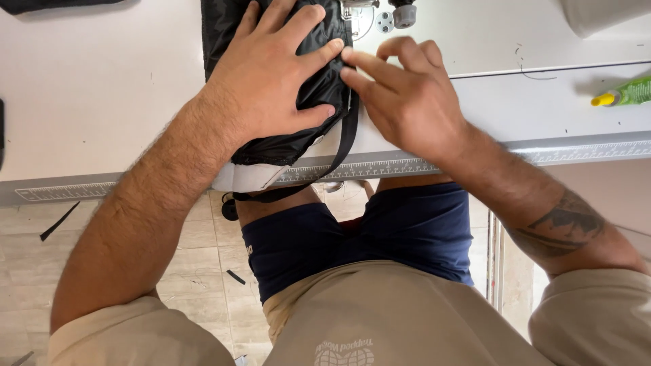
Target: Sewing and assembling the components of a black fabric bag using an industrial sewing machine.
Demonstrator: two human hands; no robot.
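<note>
Head view, looking down: left hand [271,74] pressed flat and open on black padded fabric [319,81] at the near edge of the white tabletop [102,88], grasping nothing, only pinning. Right hand [407,102] pinched with fingertips [349,64] on a black strap [347,135] along the fabric's right edge, just below a sewing machine foot [356,13]. Judged early to midway: strap aligned and held against the fabric, its tail hanging off the tabletop edge; stitching along that edge seemingly left to do. Green bottle [627,91] well apart at right
</note>
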